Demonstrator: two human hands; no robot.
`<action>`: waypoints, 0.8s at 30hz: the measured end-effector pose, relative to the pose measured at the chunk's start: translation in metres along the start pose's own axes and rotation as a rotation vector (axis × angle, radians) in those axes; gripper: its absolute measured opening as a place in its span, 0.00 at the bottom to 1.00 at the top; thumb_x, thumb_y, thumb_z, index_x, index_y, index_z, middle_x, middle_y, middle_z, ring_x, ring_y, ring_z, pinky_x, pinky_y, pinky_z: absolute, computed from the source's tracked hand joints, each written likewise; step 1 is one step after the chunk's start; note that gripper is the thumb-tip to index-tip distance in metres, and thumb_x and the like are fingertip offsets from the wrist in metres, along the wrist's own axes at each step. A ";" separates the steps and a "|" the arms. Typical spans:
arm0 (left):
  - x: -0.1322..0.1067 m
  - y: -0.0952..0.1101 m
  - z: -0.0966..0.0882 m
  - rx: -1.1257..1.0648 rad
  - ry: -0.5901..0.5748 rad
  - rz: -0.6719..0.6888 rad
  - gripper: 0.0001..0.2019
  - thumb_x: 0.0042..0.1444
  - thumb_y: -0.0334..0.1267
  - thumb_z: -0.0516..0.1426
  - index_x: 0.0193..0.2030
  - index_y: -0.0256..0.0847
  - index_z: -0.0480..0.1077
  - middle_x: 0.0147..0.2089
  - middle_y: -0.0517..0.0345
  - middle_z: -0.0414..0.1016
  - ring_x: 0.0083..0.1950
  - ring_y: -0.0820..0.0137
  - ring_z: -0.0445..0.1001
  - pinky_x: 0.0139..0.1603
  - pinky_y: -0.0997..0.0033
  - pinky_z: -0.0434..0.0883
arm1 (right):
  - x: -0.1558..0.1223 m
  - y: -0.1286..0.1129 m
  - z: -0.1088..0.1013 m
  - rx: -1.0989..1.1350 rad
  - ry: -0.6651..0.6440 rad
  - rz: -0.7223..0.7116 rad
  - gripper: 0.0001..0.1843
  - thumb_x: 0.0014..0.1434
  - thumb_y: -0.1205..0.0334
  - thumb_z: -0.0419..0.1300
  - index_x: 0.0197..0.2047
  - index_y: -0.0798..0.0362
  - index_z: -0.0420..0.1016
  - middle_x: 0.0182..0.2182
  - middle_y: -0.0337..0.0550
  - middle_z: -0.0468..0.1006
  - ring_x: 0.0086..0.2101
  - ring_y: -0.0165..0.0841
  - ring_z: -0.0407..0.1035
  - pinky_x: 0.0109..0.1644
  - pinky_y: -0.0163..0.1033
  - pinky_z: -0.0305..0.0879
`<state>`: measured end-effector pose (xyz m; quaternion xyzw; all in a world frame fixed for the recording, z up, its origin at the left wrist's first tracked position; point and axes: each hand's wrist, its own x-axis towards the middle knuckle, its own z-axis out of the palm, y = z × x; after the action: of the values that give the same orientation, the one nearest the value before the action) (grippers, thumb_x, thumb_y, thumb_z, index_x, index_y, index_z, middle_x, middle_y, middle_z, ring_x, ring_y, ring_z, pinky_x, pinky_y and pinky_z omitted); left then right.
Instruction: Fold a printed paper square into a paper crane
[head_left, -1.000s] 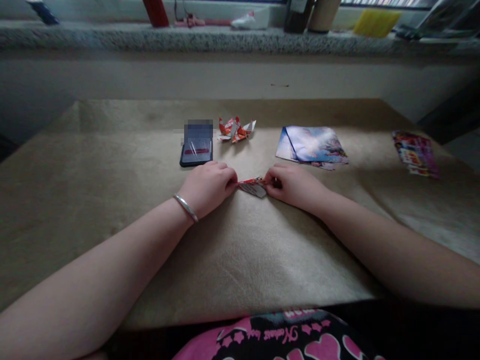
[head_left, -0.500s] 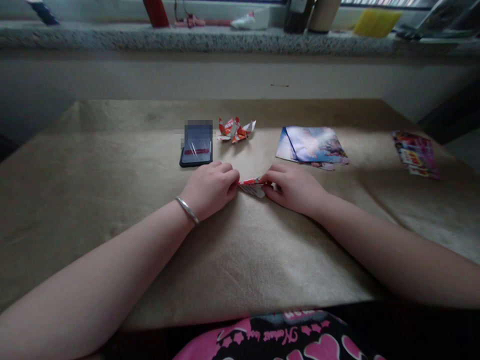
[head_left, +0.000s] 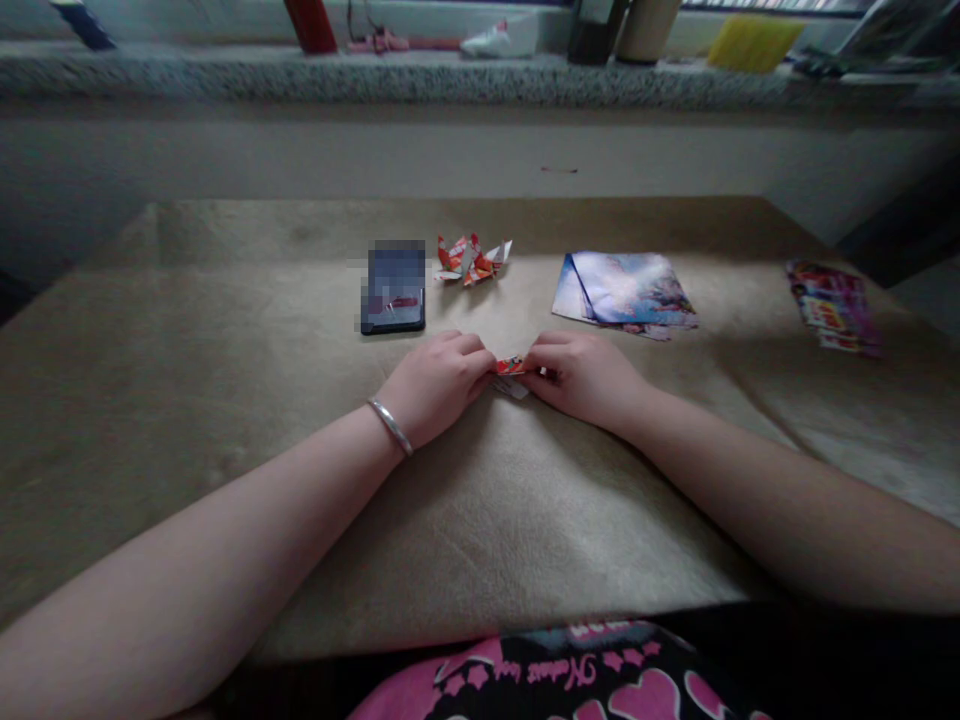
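Observation:
Between my two hands is a small folded piece of paper [head_left: 511,366], red and patterned on top with a white, printed-looking flap below. My left hand [head_left: 442,378], with a silver bangle at the wrist, pinches its left end. The fingers of my right hand [head_left: 577,375] are closed on the right end, and they cover part of it. Just beyond the hands lie a phone [head_left: 395,290], its screen partly blurred out, and several red-and-white folded paper pieces [head_left: 472,260] with pointed tips, clustered together.
A stack of picture sheets [head_left: 630,288] lies behind my right hand. Farther right are colourful cards or packets [head_left: 834,308]. The table [head_left: 465,520] has a tan, creased cover and meets a wall. Above runs a speckled stone sill [head_left: 450,80] with bottles and a yellow object [head_left: 754,43].
My left hand has shifted slightly right, closer to my right hand. Less of the paper shows between them, and its red side now faces up more. My right hand has barely moved.

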<state>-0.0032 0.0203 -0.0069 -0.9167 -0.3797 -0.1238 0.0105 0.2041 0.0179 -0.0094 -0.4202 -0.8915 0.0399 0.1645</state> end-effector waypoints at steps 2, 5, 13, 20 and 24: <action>0.001 0.000 -0.002 0.028 -0.032 -0.037 0.11 0.62 0.37 0.51 0.35 0.36 0.73 0.37 0.51 0.73 0.39 0.66 0.70 0.41 0.68 0.68 | 0.000 0.002 -0.003 0.011 -0.029 0.036 0.08 0.58 0.60 0.57 0.31 0.53 0.75 0.30 0.42 0.76 0.29 0.30 0.67 0.32 0.35 0.55; 0.001 0.001 -0.004 0.063 -0.052 -0.066 0.12 0.62 0.37 0.50 0.34 0.36 0.72 0.36 0.51 0.72 0.38 0.66 0.70 0.40 0.68 0.67 | 0.000 0.004 -0.008 -0.007 -0.075 0.098 0.05 0.54 0.63 0.58 0.31 0.53 0.74 0.30 0.41 0.76 0.29 0.31 0.67 0.31 0.35 0.55; -0.004 0.004 -0.014 0.196 -0.086 -0.133 0.07 0.59 0.36 0.52 0.34 0.38 0.70 0.36 0.53 0.72 0.38 0.65 0.72 0.32 0.70 0.64 | -0.004 0.004 -0.017 -0.091 -0.130 0.167 0.06 0.53 0.60 0.57 0.31 0.51 0.75 0.29 0.41 0.77 0.29 0.33 0.68 0.30 0.36 0.54; -0.007 0.007 -0.019 0.284 -0.078 -0.192 0.09 0.58 0.38 0.52 0.31 0.40 0.71 0.34 0.55 0.73 0.37 0.64 0.73 0.25 0.70 0.59 | -0.003 0.005 -0.018 -0.106 -0.157 0.170 0.06 0.54 0.59 0.57 0.30 0.51 0.74 0.29 0.42 0.76 0.29 0.32 0.68 0.30 0.36 0.53; -0.006 0.010 -0.019 0.312 -0.082 -0.172 0.08 0.58 0.37 0.52 0.31 0.39 0.70 0.34 0.55 0.73 0.37 0.64 0.73 0.27 0.69 0.60 | -0.003 0.005 -0.019 -0.143 -0.156 0.114 0.08 0.56 0.60 0.54 0.32 0.52 0.74 0.31 0.43 0.77 0.31 0.34 0.69 0.30 0.36 0.53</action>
<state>-0.0045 0.0065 0.0104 -0.8725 -0.4712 -0.0266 0.1264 0.2157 0.0172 0.0071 -0.4764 -0.8769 0.0181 0.0618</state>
